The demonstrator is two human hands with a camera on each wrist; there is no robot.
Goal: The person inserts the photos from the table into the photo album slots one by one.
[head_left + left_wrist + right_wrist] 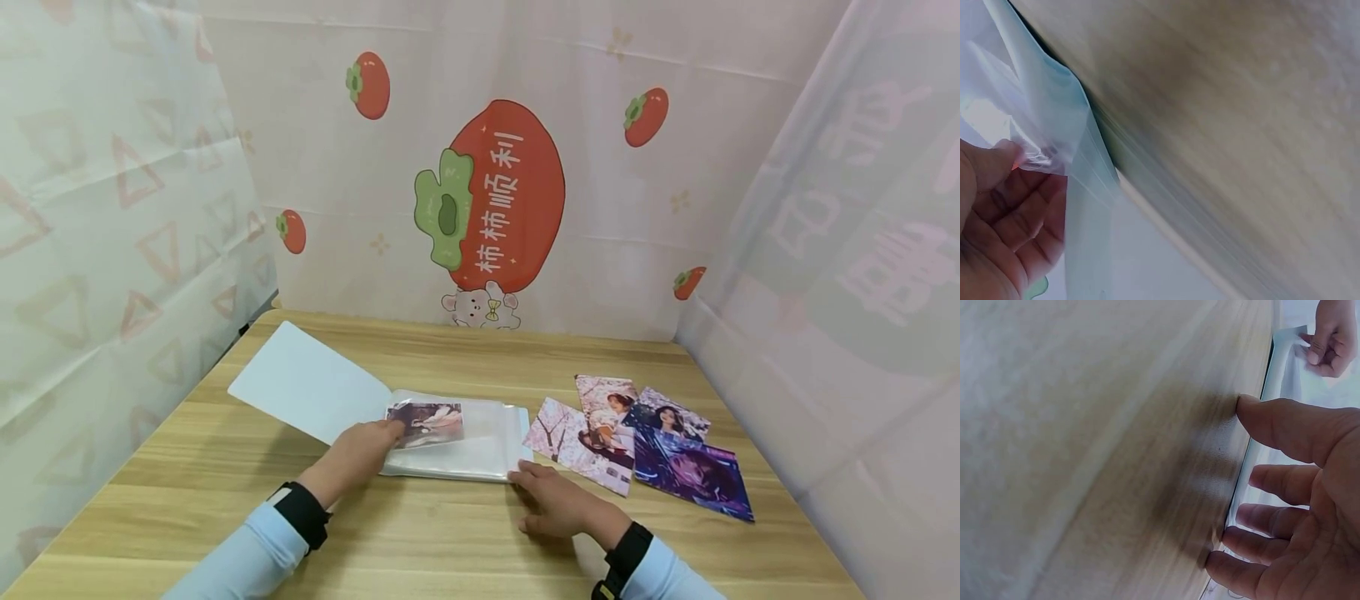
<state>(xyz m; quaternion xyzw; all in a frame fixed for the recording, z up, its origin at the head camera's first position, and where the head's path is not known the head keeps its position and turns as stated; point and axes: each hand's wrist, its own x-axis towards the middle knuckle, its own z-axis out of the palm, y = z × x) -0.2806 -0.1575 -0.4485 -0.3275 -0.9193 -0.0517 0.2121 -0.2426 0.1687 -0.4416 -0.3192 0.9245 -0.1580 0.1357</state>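
Note:
An open photo album (pixel 307 379) lies on the table, its pale cover folded out to the left and its clear sleeve pages (pixel 472 458) at the right. My left hand (pixel 363 450) pinches a clear plastic sleeve (pixel 1038 140) between thumb and fingers near the album's spine. A photo card (pixel 438 423) with a pink and dark picture lies over the page beside those fingertips. My right hand (pixel 558 500) rests on the table with spread, relaxed fingers. Its fingertips (pixel 1254 478) are right at the album's near right corner.
Several photo cards (pixel 693 475) lie overlapping on the wooden table (pixel 420 542) just right of the album. Some show pink blossoms, others dark blue and purple. Printed cloth (pixel 600 275) hangs behind the table and along both sides.

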